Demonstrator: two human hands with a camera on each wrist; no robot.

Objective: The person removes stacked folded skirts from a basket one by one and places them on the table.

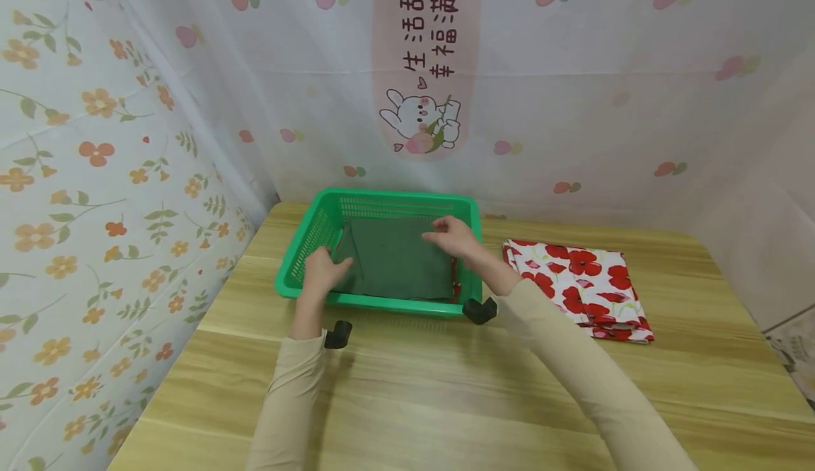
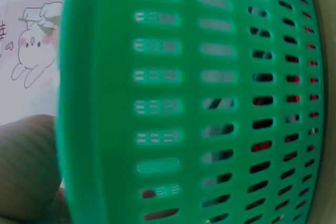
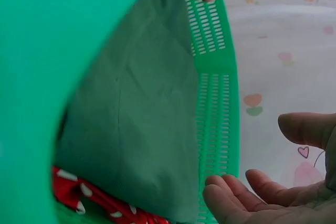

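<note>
A folded dark green cloth (image 1: 401, 259) lies flat in a green plastic basket (image 1: 382, 303). Red fabric with white spots (image 3: 100, 198) shows from under the cloth's edge in the right wrist view. My left hand (image 1: 321, 271) is over the basket's left side, thumb apart from the fingers and nothing gripped. In the left wrist view the basket's slotted wall (image 2: 115, 98) hides most of that hand. Above the right part of the cloth hovers my right hand (image 1: 453, 236), its fingers loosely bent and its thumb apart, holding nothing.
To the basket's right, a folded white cloth with red poppies (image 1: 582, 287) lies on the wooden table (image 1: 407, 393). Behind the table hangs a printed curtain (image 1: 305, 89), and a floral curtain (image 1: 83, 195) runs along the left. A black wrist camera (image 1: 480, 310) sits near the basket's front right corner.
</note>
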